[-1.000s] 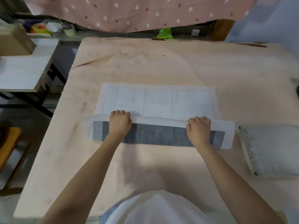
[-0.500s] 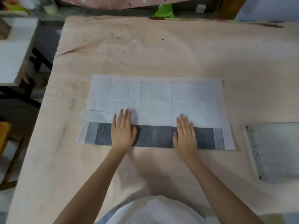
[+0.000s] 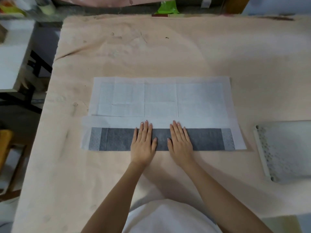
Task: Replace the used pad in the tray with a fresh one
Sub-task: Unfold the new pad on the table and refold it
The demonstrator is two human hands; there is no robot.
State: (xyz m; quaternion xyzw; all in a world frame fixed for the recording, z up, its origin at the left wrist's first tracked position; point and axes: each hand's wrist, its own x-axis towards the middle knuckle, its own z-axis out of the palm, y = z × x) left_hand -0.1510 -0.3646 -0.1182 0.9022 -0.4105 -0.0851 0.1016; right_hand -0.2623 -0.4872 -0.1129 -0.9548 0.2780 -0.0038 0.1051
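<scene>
the pad (image 3: 160,98) lies spread on the desk (image 3: 185,52), near edge folded over; both hands, left (image 3: 143,142) and right (image 3: 180,142), press it with flat fingers; the tray (image 3: 262,152) waits apart at right, so fitting seems left.

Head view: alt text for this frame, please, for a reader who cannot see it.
Both hands, left hand and right hand, press flat on the folded-up grey near strip of a white pad spread on a peach-covered table. A perforated white tray lies to the right, apart from the pad.
</scene>
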